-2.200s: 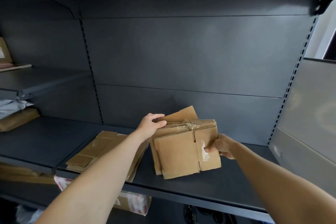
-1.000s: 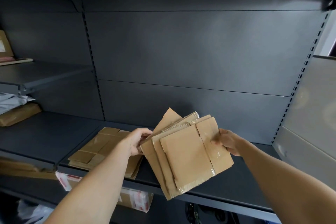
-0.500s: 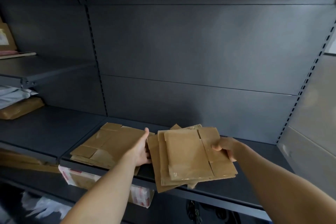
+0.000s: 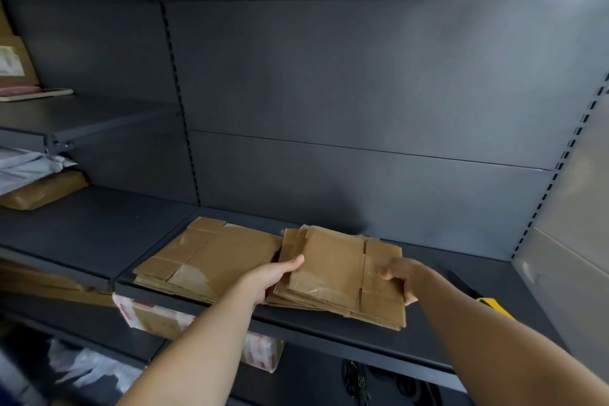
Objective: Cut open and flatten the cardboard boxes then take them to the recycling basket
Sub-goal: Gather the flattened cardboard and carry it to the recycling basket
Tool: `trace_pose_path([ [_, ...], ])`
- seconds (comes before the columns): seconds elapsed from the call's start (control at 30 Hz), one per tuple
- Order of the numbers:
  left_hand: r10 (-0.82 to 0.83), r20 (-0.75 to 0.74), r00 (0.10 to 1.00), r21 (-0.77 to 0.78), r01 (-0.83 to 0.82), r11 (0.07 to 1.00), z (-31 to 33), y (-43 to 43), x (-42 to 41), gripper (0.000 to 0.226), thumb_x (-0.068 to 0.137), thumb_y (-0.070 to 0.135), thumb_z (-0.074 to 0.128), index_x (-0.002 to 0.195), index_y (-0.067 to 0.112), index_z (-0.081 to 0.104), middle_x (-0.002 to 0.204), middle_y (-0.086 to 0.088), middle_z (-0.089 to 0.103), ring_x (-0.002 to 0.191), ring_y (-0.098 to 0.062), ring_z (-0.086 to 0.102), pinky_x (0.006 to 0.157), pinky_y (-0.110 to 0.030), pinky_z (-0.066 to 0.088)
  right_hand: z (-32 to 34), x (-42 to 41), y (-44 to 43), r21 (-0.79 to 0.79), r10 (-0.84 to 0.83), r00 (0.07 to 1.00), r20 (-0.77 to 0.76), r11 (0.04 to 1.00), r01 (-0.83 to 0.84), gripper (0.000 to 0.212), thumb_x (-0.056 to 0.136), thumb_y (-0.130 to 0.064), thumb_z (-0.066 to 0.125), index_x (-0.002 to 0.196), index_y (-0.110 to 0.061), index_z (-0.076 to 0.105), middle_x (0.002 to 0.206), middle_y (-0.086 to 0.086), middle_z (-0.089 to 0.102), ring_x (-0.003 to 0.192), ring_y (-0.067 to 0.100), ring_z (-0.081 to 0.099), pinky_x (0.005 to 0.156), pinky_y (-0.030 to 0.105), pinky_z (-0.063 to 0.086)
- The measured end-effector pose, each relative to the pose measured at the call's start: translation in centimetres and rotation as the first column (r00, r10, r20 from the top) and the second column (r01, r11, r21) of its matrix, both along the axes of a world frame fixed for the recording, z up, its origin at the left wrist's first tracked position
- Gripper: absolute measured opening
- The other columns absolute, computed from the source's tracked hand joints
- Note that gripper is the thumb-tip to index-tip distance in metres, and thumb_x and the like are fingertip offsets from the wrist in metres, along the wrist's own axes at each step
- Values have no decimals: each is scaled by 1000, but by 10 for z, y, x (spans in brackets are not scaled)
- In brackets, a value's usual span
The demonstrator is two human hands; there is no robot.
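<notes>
A stack of flattened brown cardboard boxes [image 4: 333, 268] lies flat on the dark shelf [image 4: 461, 333], close to its front edge. My left hand [image 4: 273, 278] grips the stack's left edge, thumb on top. My right hand [image 4: 400, 277] holds its right side, fingers curled over the top sheet. A second pile of flattened cardboard [image 4: 207, 257] lies just to the left on the same shelf, touching or nearly touching the held stack.
A yellow-and-black tool [image 4: 491, 303] pokes out behind my right forearm on the shelf. A taped box [image 4: 158, 316] sits on the level below. Wrapped parcels [image 4: 43, 189] lie on the left shelf. A grey wall panel [image 4: 573, 240] bounds the right side.
The stack was standing upright on the shelf, then I tilted it and laid it flat on the shelf. Both hands stayed on it and moved lower.
</notes>
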State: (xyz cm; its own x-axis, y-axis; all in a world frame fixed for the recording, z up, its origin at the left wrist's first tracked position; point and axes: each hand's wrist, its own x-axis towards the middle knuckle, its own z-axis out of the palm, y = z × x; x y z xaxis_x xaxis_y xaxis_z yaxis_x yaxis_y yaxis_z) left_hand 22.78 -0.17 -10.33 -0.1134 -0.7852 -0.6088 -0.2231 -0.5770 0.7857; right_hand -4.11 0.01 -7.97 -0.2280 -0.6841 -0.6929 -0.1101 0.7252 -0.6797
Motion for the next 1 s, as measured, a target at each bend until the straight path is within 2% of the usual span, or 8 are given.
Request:
trace_pose_path([
  [0.07,-13,78,997,-32,15,999,2,-2,-7,118,59,57,83,149,10,23,151,-11,36,139,-30,33,115,-46,25,0,-1,2,-35,15,999,-36,999,-16,48,89,-1,61,132,-1,39,126,17,51,116,34,50,105,46,37],
  [0.2,-43,172,984,-82,57,995,5,-14,-13,95,73,43,81,144,6,29,148,-10,40,136,-28,38,112,-41,29,3,-5,5,-74,51,999,-17,996,-52,47,89,-6,61,131,-4,41,118,15,55,108,33,51,101,46,37],
  [0.3,-61,167,984,-122,82,989,9,-19,-16,102,69,49,81,146,6,28,144,-9,44,132,-27,42,113,-41,30,1,-10,6,-94,66,998,-16,993,-67,44,88,-9,62,127,-5,41,106,12,55,105,31,50,100,45,36],
  [0.4,-76,99,992,-105,86,991,10,-20,-20,110,70,51,79,151,12,17,149,-9,38,135,-27,39,114,-39,25,-8,-14,5,-127,118,987,-107,983,-131,50,89,-17,63,131,-7,40,121,11,52,111,29,48,108,45,30],
  [0.53,-80,61,995,-66,84,994,-20,-45,-18,117,35,63,89,133,16,49,119,-6,67,108,-24,64,101,-42,46,-12,-21,2,-132,146,981,-129,978,-163,50,88,-25,64,130,-8,43,125,8,54,112,26,50,108,41,31],
  [0.67,-107,1,994,-57,107,993,4,-29,-26,72,65,42,85,122,11,55,106,-8,71,94,-23,69,74,-34,55,-9,-26,0,-131,99,992,-76,986,-108,53,83,-32,68,125,-11,44,118,8,58,112,28,54,106,44,39],
  [0.73,-139,28,990,-56,140,989,6,-29,-27,58,73,37,81,119,10,59,104,-9,72,95,-23,69,79,-37,56,-7,-26,2,-132,76,997,-31,988,-79,50,84,-32,68,124,-11,45,114,10,59,108,29,56,101,45,44],
  [1.0,-134,62,989,10,133,991,2,-16,-25,56,70,53,78,106,12,63,101,-12,72,91,-24,68,76,-36,58,-9,-22,5,-174,19,1000,8,985,-17,67,79,-40,73,129,-8,43,113,14,60,97,33,62,88,46,52],
])
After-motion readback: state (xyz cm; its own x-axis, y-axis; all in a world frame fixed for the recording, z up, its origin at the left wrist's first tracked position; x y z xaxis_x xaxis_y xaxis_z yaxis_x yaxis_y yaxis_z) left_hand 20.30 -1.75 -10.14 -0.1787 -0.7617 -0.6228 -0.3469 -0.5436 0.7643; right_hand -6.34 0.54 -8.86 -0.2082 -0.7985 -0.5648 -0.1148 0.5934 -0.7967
